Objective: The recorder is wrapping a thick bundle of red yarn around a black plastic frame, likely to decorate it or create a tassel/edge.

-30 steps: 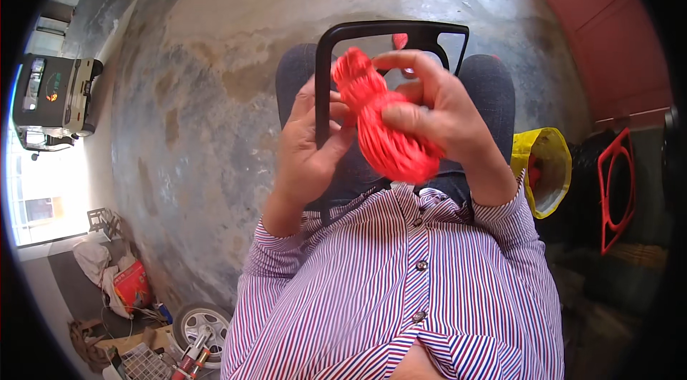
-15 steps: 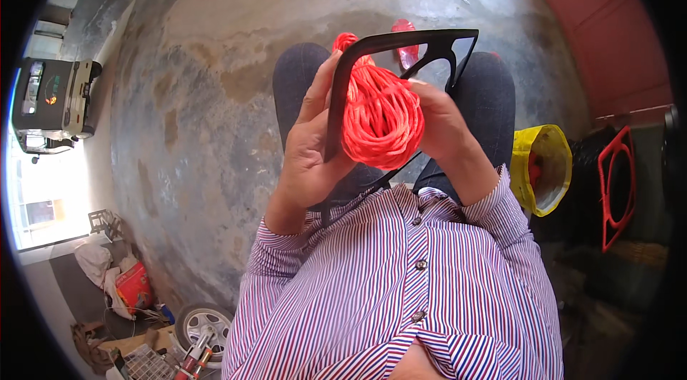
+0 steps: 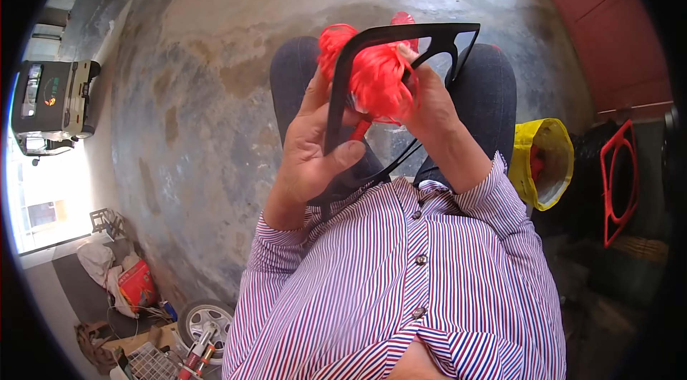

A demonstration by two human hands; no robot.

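Note:
A bundle of red cord [image 3: 379, 79], smeared by motion, is between my hands above my lap. My right hand [image 3: 433, 108] grips its right side, thumb on top. My left hand [image 3: 311, 147] cradles its left side, with the fingers partly hidden behind the bundle and the thumb reaching out below it. A black frame [image 3: 411, 31] with an open cut-out at its far right corner stands tilted over my thighs. Its left bar passes in front of the bundle, against my left hand. Below the bundle a short red strand [image 3: 360, 129] shows near my left thumb.
To my right stand a yellow sack [image 3: 528, 165] with red stuff inside and a red frame [image 3: 608, 187]. A red wrapped packet [image 3: 403, 18] lies on the floor beyond my knees. A wheel [image 3: 207, 323], a wire rack [image 3: 152, 364] and a parked vehicle [image 3: 54, 99] are at left.
The cord bundle has moved away from me and turned, its looped end no longer facing me. My right hand went up with it; the left thumb now stretches out below.

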